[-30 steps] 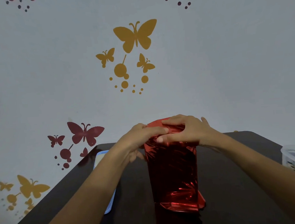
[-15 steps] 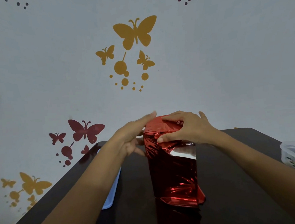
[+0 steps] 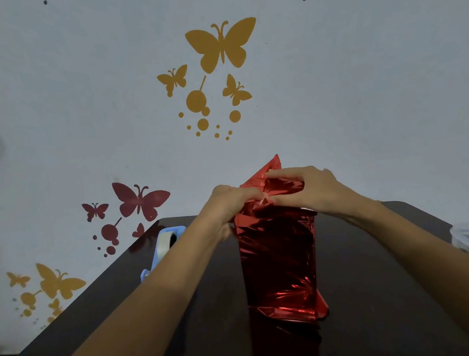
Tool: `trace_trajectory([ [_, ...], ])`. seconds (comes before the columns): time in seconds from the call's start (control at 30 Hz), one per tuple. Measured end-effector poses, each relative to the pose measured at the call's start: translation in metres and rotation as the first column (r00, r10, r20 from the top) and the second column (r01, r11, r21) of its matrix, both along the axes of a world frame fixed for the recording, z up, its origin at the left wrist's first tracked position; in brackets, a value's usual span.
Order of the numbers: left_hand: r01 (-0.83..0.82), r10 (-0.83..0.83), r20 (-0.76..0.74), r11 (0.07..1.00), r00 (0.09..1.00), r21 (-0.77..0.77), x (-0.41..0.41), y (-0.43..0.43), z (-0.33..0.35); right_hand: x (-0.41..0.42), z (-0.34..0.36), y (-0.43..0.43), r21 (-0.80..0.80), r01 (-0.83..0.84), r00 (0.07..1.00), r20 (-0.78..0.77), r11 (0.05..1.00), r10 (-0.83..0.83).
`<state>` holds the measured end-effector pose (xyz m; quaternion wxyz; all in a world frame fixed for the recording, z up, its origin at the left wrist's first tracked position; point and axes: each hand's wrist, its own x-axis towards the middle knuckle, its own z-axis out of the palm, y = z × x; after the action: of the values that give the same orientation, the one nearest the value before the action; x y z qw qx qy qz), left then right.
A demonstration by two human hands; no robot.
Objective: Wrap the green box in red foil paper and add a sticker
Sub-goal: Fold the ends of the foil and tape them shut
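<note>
Head view: the foil-wrapped box (image 3: 278,264) stands upright at table (image 3: 377,293) centre. Left hand (image 3: 229,203) and right hand (image 3: 310,188) both pinch its top foil flaps closed. Risk: thin foil tearing, or the tall box tipping, probably toward 6 o'clock. Tape dispenser (image 3: 163,245) at 10 o'clock; 3 o'clock side open.

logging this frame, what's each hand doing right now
Left hand: closed, pinching the crinkled red foil paper at the box top.
Right hand: closed, pinching the same foil.
</note>
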<state>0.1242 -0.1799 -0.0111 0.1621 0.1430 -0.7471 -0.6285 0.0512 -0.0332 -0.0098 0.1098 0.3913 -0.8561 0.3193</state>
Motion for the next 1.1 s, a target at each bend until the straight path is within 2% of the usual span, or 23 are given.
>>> trace_trajectory([
  [0.07,0.002,-0.002,-0.014,1.0,1.0,0.003,0.0,0.001,-0.001,0.005,0.001,-0.001,0.006,0.069,0.988,-0.135,0.998,-0.068],
  [0.17,-0.001,0.002,-0.038,1.0,0.999,0.017,0.001,0.002,-0.003,0.01,0.003,-0.003,-0.074,0.057,0.979,-0.194,0.996,-0.07],
  [0.23,-0.001,0.002,-0.04,1.0,0.999,0.026,0.002,0.003,-0.003,0.009,0.003,-0.003,-0.094,0.118,0.95,-0.281,0.989,-0.14],
  [0.3,-0.005,0.005,-0.029,1.0,1.0,0.016,0.001,0.002,-0.004,0.011,0.002,-0.002,-0.019,0.236,0.891,-0.394,0.972,-0.224],
  [0.33,-0.009,0.009,-0.028,1.0,1.0,0.009,0.0,0.002,-0.004,0.011,0.001,-0.002,0.028,0.255,0.888,-0.401,0.966,-0.223],
  [0.47,-0.012,0.012,-0.034,1.0,0.999,-0.001,-0.002,0.0,-0.006,0.005,0.003,0.003,0.088,0.106,0.972,-0.219,0.99,-0.085],
  [0.57,-0.002,0.002,-0.026,1.0,1.0,0.005,-0.001,0.0,-0.006,-0.009,0.002,0.004,0.138,0.065,0.985,-0.165,0.988,-0.042],
  [0.8,0.013,-0.013,-0.012,1.0,1.0,0.019,-0.001,0.001,-0.003,-0.014,0.008,0.002,0.119,-0.106,0.993,0.056,0.987,0.1],
  [0.87,0.015,-0.015,-0.006,1.0,1.0,0.008,-0.001,0.0,-0.002,-0.008,0.013,-0.002,0.156,-0.057,0.997,0.063,0.986,0.048],
  [0.97,0.018,-0.018,0.002,1.0,1.0,0.014,-0.003,0.0,-0.002,-0.002,0.012,-0.008,0.173,0.022,1.0,-0.004,0.985,-0.022],
  [1.1,0.028,-0.028,-0.002,0.999,1.0,0.018,-0.003,0.0,-0.003,-0.005,0.005,-0.008,0.088,-0.046,0.998,0.055,0.995,0.041],
])
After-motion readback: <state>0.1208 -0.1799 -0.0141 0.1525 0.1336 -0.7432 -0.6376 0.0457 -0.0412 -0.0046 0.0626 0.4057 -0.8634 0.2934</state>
